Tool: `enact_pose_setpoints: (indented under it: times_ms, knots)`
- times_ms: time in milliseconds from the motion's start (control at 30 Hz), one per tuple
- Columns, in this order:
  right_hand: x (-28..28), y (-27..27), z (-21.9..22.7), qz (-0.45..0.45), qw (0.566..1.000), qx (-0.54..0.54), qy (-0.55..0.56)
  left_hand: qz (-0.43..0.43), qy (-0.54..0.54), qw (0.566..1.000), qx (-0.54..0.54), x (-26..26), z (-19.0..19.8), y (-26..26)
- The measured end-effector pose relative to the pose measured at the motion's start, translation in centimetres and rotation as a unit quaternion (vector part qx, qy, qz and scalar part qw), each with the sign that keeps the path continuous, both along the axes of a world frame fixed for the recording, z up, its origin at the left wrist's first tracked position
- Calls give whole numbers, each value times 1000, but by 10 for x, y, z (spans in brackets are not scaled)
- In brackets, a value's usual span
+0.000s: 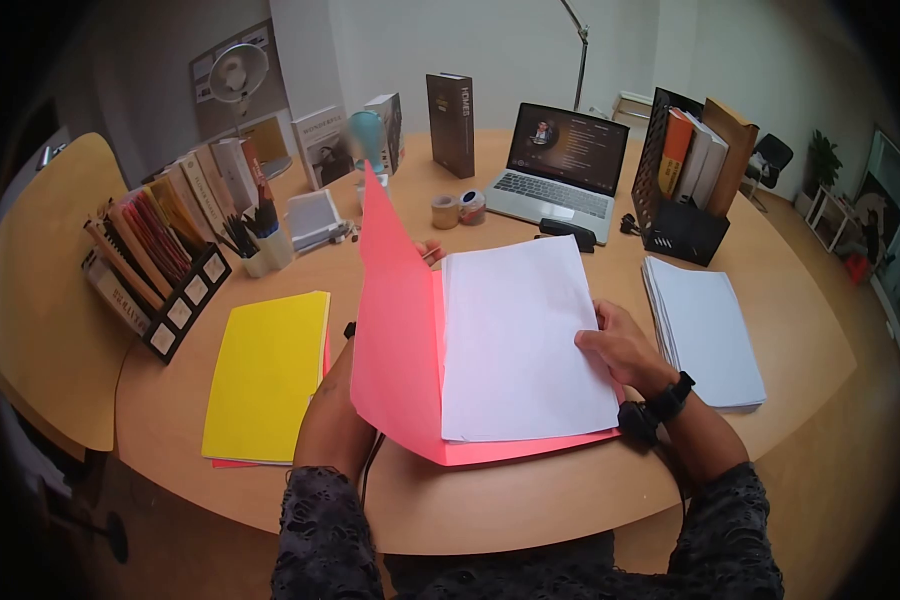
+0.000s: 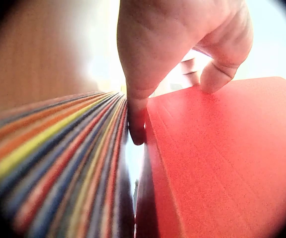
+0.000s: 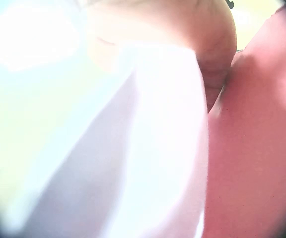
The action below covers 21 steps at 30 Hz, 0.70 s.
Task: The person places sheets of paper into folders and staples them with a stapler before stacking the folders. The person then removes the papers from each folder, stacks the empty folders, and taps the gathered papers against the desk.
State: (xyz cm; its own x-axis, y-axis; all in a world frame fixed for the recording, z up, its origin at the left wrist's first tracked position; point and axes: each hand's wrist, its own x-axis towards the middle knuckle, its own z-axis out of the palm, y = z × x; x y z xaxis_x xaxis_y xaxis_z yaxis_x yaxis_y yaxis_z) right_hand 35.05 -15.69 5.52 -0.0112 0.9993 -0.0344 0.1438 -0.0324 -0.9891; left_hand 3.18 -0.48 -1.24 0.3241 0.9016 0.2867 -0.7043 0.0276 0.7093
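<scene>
A pink folder (image 1: pixel 395 330) is held open above the desk, its left cover raised and white sheets (image 1: pixel 520 340) lying against the right side. My left hand (image 1: pixel 429 252) is mostly hidden behind the folder, fingertips showing at its upper middle. In the left wrist view that hand (image 2: pixel 182 44) grips a red cover (image 2: pixel 222 148), one finger between it and a row of coloured edges (image 2: pixel 68 163). My right hand (image 1: pixel 625 345) pinches the sheets' right edge, thumb on top. The right wrist view shows that hand (image 3: pixel 182 29) at blurred white sheets (image 3: pixel 168 124) beside the pink surface (image 3: pixel 257 148).
A yellow folder (image 1: pixel 265 375) lies left on the desk (image 1: pixel 540 515), a white paper stack (image 1: pixel 710 335) right. Behind stand a laptop (image 1: pixel 555 195), tape rolls (image 1: pixel 445 210), a dark book (image 1: pixel 452 125), a pen holder (image 1: pixel 270 250), a left file rack (image 1: pixel 190 300) and a black right rack (image 1: pixel 685 235).
</scene>
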Motion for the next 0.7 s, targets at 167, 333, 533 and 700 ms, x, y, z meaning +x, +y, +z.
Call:
enact_pose_setpoints:
  times_ms: [167, 333, 533, 700]
  knots:
    - [-1, -6, 16, 22, 998, -22, -56, -11, 19, 999, -26, 5, 23, 20]
    - [18, 8, 3, 40, 992, -75, -92, -22, 35, 998, -50, 1, 24, 14]
    - [18, 8, 0, 44, 994, -37, -97, -69, 16, 987, -144, -1, 36, 10]
    - [21, 10, 3, 34, 984, -41, -167, -32, 32, 997, -58, 2, 35, -2]
